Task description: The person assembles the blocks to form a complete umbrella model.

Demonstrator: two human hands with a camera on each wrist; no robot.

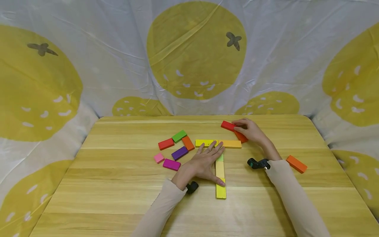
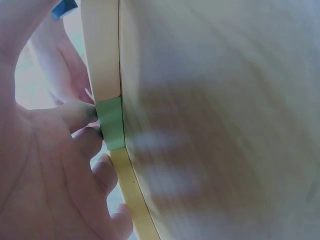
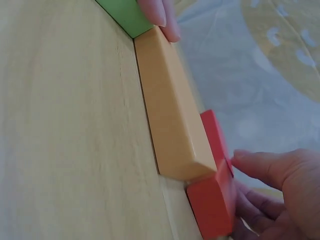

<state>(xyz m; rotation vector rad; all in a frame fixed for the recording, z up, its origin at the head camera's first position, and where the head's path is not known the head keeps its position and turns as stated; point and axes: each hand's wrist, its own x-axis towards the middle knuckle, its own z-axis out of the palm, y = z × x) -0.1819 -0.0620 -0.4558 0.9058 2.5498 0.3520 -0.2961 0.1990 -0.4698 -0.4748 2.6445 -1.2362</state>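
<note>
My left hand (image 1: 204, 163) lies with spread fingers over a line of blocks. Its fingertips rest by the bright yellow block (image 1: 204, 143) and the light orange block (image 1: 232, 144). Its thumb touches the yellow block (image 1: 221, 192) at the near end of the upright row. Between them lie a light green block (image 2: 111, 122) and a pale yellow block (image 1: 219, 168). My right hand (image 1: 251, 131) has its fingers bent and pinches the red block (image 1: 227, 125) at its right end, where it meets a red-orange block (image 1: 240, 137), partly hidden under the hand.
Left of the row lie a red block (image 1: 166, 144), a green block (image 1: 179, 136), an orange block (image 1: 188, 143), a purple block (image 1: 179, 153), a magenta block (image 1: 171, 164) and a small pink block (image 1: 159, 158). Another orange block (image 1: 296, 164) sits right of the right forearm.
</note>
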